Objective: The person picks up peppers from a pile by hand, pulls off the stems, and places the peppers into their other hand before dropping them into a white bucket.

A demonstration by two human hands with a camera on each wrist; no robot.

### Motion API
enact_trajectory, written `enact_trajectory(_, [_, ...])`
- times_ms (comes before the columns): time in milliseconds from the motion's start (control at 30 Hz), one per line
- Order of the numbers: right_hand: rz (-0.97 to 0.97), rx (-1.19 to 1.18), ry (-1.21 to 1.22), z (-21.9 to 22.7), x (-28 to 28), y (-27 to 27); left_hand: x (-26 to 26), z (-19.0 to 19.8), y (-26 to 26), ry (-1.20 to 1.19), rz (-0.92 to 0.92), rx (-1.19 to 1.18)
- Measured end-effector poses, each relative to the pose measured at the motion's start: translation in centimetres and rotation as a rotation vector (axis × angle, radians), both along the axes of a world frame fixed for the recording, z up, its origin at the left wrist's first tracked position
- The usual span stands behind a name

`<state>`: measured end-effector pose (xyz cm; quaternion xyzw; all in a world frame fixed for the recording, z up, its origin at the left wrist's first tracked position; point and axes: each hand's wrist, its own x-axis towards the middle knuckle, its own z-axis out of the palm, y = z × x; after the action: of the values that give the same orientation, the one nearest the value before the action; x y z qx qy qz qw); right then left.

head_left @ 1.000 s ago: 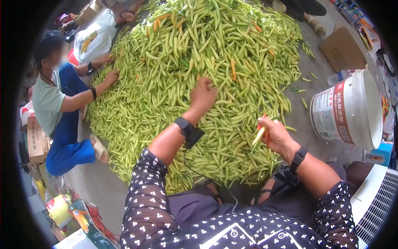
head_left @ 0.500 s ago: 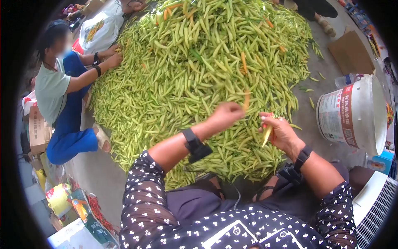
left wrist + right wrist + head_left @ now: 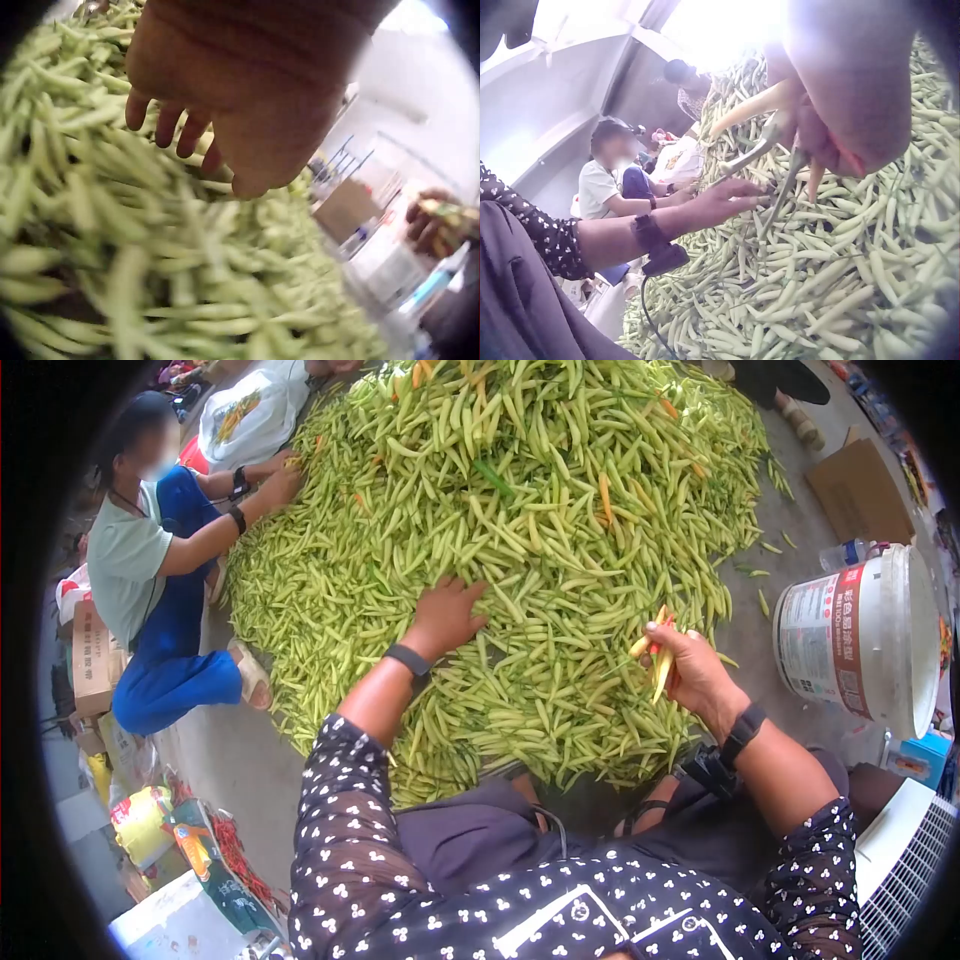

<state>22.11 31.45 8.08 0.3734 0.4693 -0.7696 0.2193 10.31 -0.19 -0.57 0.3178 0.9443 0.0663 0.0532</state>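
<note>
A big heap of pale green chili peppers [image 3: 560,705] spreads over the floor in front of me. My left hand [image 3: 447,618] is low over the middle of the heap, its fingers loosely extended; the left wrist view shows the fingers [image 3: 169,124] pointing down at the peppers with nothing gripped. Off to the right, my right hand [image 3: 698,668] holds a small bunch of yellow, orange and red chili peppers [image 3: 661,672] between thumb and fingers. Stems and tips of that bunch [image 3: 754,109] stick out toward the left hand in the right wrist view.
A white bucket [image 3: 815,630] lies tipped beside the heap on the right, near a cardboard box [image 3: 860,490]. Another person [image 3: 150,550] sits at the heap's left edge, hands in the peppers. Behind them is a white plastic bag [image 3: 250,420]. A few orange peppers [image 3: 605,498] dot the heap.
My left hand picked an orange pepper from the heap, carried it to the right hand, and has moved back left without it. An orange pepper now shows in the right hand's bunch.
</note>
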Motion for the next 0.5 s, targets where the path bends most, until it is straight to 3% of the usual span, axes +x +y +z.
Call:
enact_trajectory(67, [0.022, -0.009, 0.02, 0.0, 0.0, 0.0, 1.0, 1.3, -1.2, -0.071, 0.034, -0.079])
enact_trajectory(133, [0.01, -0.01, 0.023, 0.5, -0.1, 0.0, 0.8, 4.1, -2.0, -0.512, 0.123, -0.484])
enact_trajectory(167, [-0.001, -0.012, 0.023, 0.6, -0.1, -0.1, 0.5, 4.1, -2.7, -0.514, 0.123, -0.488])
enact_trajectory(233, [0.004, -0.02, 0.014, 0.1, 0.0, 0.1, -0.4, 5.4, -3.6, -0.866, 0.077, -0.413])
enact_trajectory(267, [0.009, -0.021, 0.01, -0.2, 0.0, 0.1, -0.7, 5.8, -3.5, -1.018, 0.381, -0.269])
enact_trajectory(300, [0.014, -0.024, 0.008, -0.5, -0.1, 0.1, -0.9, 4.7, -3.7, -1.021, 0.387, -0.269])
enact_trajectory(367, [0.052, 0.008, 0.015, -1.0, -0.1, 0.0, -1.5, 1.5, -3.9, -0.192, 0.278, 0.01])
enact_trajectory(433, [0.032, 0.015, 0.004, 0.0, -0.4, -0.9, -3.1, 0.7, -2.3, 0.005, 0.257, 0.041])
enact_trajectory(500, [0.024, 0.018, 0.027, -0.2, -0.4, -1.1, -4.2, 0.6, -0.5, 0.003, 0.291, -0.006])
